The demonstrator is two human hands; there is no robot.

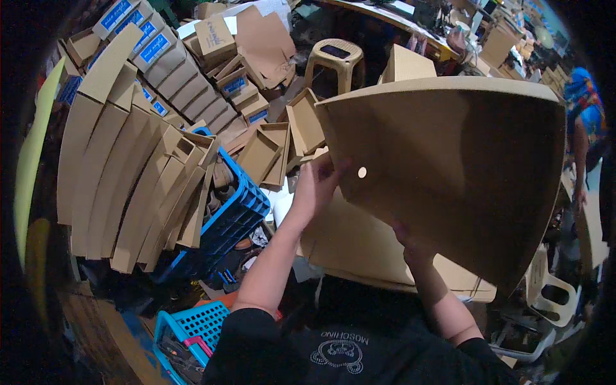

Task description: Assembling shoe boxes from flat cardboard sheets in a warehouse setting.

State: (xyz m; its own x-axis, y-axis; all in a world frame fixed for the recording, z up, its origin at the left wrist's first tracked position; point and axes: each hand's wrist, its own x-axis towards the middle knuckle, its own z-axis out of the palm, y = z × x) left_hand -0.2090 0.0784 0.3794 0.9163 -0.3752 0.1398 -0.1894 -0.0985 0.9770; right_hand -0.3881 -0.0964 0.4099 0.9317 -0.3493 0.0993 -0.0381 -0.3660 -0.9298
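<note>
A large brown cardboard box piece (449, 167), with a small round hole through which light shows, is held up tilted in front of me. My left hand (316, 186) grips its left edge, fingers closed and partly hidden in shadow. My right hand (416, 249) is closed on its lower edge, the thumb on the near face and the other fingers mostly out of sight. Below the box piece lies flat brown cardboard (359, 240). Close to my left hand stand shallow open cardboard trays (263, 154).
Nested cardboard box parts (128, 173) lean by a blue crate (231, 212) on the left. Stacked shoeboxes (173, 70) rise behind. A turquoise basket (192, 321) sits low left. A stool (335, 56) holds a phone; a white plastic chair (553, 289) and another person (582, 115) are right.
</note>
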